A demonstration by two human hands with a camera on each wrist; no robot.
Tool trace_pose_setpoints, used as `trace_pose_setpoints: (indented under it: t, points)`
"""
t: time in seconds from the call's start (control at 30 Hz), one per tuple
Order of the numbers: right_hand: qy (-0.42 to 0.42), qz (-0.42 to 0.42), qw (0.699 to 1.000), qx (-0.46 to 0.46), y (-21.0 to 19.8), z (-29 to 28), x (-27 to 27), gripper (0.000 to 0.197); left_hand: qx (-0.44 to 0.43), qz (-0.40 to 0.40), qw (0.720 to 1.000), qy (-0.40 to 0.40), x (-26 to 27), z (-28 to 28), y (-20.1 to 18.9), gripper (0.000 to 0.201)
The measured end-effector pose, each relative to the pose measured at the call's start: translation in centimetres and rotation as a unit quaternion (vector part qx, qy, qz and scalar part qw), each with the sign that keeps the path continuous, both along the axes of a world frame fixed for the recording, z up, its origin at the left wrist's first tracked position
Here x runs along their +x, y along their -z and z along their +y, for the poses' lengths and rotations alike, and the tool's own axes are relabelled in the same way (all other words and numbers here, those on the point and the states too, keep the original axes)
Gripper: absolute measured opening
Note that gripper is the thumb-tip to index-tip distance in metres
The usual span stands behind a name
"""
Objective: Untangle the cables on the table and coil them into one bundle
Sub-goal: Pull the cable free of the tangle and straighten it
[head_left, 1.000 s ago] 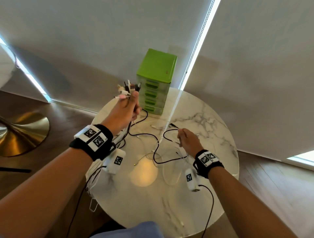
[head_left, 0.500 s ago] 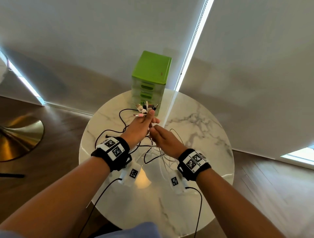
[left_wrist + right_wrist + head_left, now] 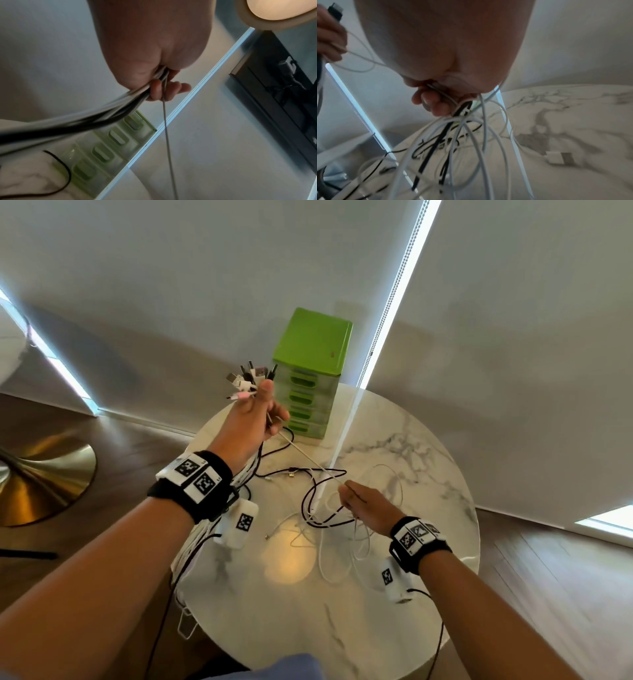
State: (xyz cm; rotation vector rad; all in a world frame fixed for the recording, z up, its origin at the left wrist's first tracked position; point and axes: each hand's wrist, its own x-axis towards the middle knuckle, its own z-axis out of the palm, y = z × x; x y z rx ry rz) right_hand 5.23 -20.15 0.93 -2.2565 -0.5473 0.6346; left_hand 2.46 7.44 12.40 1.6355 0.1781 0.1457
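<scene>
My left hand (image 3: pixel 255 419) is raised over the table's far left and grips a bunch of cable ends (image 3: pixel 248 381), their plugs sticking up above the fist. The gathered cables (image 3: pixel 96 115) trail back under my left wrist. One thin white cable (image 3: pixel 305 455) runs taut from that fist down to my right hand (image 3: pixel 363 503), which pinches it low over the table's middle. Several white cables (image 3: pixel 471 135) and a black one (image 3: pixel 443 135) hang in loops below my right hand (image 3: pixel 440 102). More black and white loops (image 3: pixel 322 508) lie tangled on the marble.
A green drawer box (image 3: pixel 310 371) stands at the far edge of the round marble table (image 3: pixel 428 467), just behind my left hand. A white plug (image 3: pixel 554 157) lies on the marble to the right. A brass lamp base (image 3: pixel 41 474) sits on the floor at left.
My hands met over the table half a second ago. Now the left has lifted up and left with the bunch, the right has drawn back right, stretching a white cable between them.
</scene>
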Motion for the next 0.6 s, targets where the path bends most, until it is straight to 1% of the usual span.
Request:
trace_pose_setpoints:
  t: [0.1, 0.17, 0.2, 0.27, 0.33, 0.37, 0.43, 0.47, 0.5, 0.53, 0.6]
  points:
    - [0.059, -0.012, 0.998, 0.01, -1.6, 1.3, 1.0, 0.04, 0.041, 0.021, 0.999, 0.007, -0.3, -1.1, 0.6, 0.059]
    - [0.102, -0.03, 0.993, 0.05, -3.0, 2.3, 1.4, 0.039, 0.081, 0.041, 0.995, 0.029, -0.3, -2.0, 1.6, 0.06]
    - [0.106, -0.035, 0.991, 0.074, -3.9, 2.8, 1.4, 0.039, 0.103, 0.048, 0.993, 0.042, -0.4, -2.4, 2.3, 0.058]
    - [0.087, -0.04, 0.99, 0.106, -5.5, 3.6, 1.4, 0.038, 0.122, 0.056, 0.989, 0.061, -0.4, -3.4, 3.6, 0.048]
    - [0.047, -0.052, 0.992, 0.107, -6.7, 4.0, 1.2, 0.037, 0.122, 0.071, 0.987, 0.07, -0.5, -4.1, 4.5, 0.043]
    - [0.03, -0.061, 0.993, 0.101, -7.1, 4.1, 1.1, 0.037, 0.125, 0.078, 0.986, 0.078, -0.5, -4.4, 4.6, 0.045]
    - [0.011, -0.077, 0.993, 0.087, -7.7, 4.2, 0.9, 0.036, 0.145, 0.083, 0.98, 0.109, -0.6, -4.8, 4.6, 0.058]
    - [0.01, -0.085, 0.993, 0.078, -7.7, 4.2, 0.8, 0.035, 0.162, 0.077, 0.975, 0.13, -0.6, -4.9, 4.5, 0.063]
    - [0.016, -0.092, 0.993, 0.072, -7.7, 4.2, 0.7, 0.033, 0.176, 0.07, 0.971, 0.149, -0.7, -5.0, 4.4, 0.065]
    - [0.029, -0.093, 0.993, 0.072, -7.6, 4.2, 0.7, 0.031, 0.185, 0.064, 0.968, 0.16, -0.7, -5.0, 4.5, 0.063]
    - [0.067, -0.067, 0.99, 0.103, -7.2, 4.0, 0.7, 0.028, 0.193, 0.072, 0.965, 0.16, -0.8, -4.9, 4.6, 0.058]
